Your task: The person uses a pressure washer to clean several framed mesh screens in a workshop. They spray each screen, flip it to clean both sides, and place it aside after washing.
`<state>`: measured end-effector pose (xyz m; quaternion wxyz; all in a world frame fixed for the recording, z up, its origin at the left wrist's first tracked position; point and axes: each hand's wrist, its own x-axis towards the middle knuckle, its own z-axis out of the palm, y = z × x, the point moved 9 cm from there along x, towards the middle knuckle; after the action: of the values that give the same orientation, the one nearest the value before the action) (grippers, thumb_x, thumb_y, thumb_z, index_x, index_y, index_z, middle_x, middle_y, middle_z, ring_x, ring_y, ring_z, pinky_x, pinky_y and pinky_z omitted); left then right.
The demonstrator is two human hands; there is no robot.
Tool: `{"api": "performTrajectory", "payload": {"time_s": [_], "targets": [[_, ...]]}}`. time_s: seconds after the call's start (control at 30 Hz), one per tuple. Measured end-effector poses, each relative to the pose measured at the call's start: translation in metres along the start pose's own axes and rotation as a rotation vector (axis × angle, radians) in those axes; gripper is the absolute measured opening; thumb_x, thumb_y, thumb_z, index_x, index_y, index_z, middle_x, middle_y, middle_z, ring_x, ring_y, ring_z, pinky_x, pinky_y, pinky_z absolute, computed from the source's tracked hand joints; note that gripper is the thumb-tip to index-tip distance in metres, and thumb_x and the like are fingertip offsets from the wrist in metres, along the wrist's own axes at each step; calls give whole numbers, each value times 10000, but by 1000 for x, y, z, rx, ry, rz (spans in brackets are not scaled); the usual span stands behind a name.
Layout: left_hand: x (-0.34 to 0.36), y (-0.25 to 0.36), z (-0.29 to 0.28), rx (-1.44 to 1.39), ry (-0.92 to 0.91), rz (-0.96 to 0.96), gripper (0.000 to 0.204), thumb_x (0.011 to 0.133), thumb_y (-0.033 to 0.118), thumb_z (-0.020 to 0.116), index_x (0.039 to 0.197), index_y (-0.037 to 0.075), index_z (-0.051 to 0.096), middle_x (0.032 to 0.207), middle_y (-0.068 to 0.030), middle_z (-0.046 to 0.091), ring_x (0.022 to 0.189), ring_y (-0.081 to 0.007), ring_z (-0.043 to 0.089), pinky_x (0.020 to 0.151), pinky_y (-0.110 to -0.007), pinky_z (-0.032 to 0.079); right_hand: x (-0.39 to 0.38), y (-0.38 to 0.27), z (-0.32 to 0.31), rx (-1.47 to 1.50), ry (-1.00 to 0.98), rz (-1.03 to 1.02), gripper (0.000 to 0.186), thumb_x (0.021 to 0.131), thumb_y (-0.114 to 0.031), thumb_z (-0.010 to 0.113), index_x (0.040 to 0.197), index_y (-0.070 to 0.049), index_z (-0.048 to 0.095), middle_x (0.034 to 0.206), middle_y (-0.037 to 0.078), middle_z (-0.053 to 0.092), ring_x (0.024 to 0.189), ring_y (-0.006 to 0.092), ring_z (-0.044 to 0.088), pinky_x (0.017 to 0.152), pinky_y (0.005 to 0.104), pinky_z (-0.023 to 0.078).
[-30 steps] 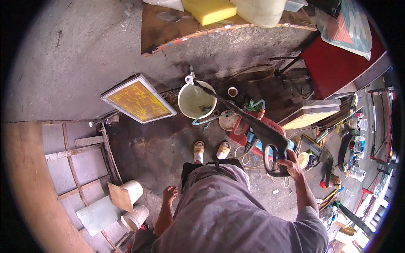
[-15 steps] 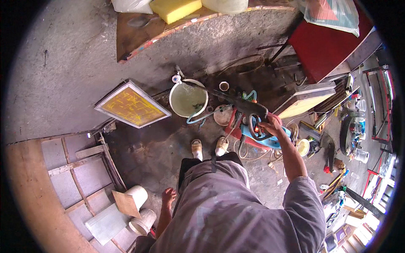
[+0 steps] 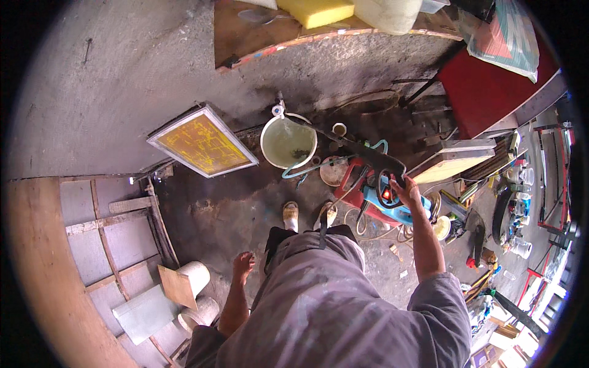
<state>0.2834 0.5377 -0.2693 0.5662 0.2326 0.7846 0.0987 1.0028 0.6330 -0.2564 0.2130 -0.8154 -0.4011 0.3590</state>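
In my right hand (image 3: 407, 191) is the black grip of a pressure washer gun (image 3: 375, 158), its lance slanting up and left toward a white bucket (image 3: 263, 153). The bucket holds cloudy water, under a small white tap (image 3: 278, 110) on the wall. Below the gun sits a blue and red pressure washer (image 3: 399, 211) with coiled hose beside it. My left hand (image 3: 244, 265) hangs at my side, its fingers loosely bent and nothing visible in it. Left of the bucket, a framed screen (image 3: 205, 142) with yellow marks leans against the wall.
A curved shelf (image 3: 245, 49) carrying a yellow sponge block (image 3: 316, 11) juts from the wall. Wooden-edged panels (image 3: 451, 161) lean at the right, near a red table (image 3: 469, 98). White buckets (image 3: 195, 276) and boards lie at the lower left. A pale green hose (image 3: 294, 175) runs from the bucket.
The view has shifted, so the scene sits further right. My left hand has come up and slightly forward. My right hand still grips the pressure washer gun.
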Motion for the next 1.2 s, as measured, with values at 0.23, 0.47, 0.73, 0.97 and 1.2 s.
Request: {"api": "performTrajectory", "payload": {"time_s": [0.23,0.47,0.73,0.97,1.2], "targets": [[7,-26,-15,24,32,-3,252,882,248,604,1078,90,603,845,-32,642,698,-129,621,522,-240,435,-4,-20,-11,78,-68,156,728,802,-626,584,1207,-21,591,1023,155,670,953,200,627,852,303,459],[65,10,-46,-72,-50,76,330,872,254,602,1151,82,565,935,-36,639,781,-158,622,630,-281,467,-25,-48,-11,-56,48,-114,443,770,-334,719,1065,-13,638,895,134,683,879,198,628,780,351,471],[106,93,-78,119,-167,178,456,849,316,642,1220,78,526,1025,-67,630,861,-171,610,670,-290,464,-56,-33,-2,-188,335,42,435,683,-357,788,933,-24,662,823,117,682,771,228,657,712,352,500],[141,119,-132,-33,-144,246,505,852,282,665,1236,-4,504,1078,-125,617,931,-188,603,767,-335,493,-75,-61,-6,-238,464,116,685,707,-421,777,1213,-29,534,1184,201,564,1112,318,532,902,409,429],[252,339,-201,797,275,803,402,854,320,621,1058,-23,568,854,-127,661,805,-290,645,687,-377,501,-219,-73,-13,-29,750,158,588,893,-374,599,1279,50,466,1265,202,496,1221,313,427,1038,391,310]]}}
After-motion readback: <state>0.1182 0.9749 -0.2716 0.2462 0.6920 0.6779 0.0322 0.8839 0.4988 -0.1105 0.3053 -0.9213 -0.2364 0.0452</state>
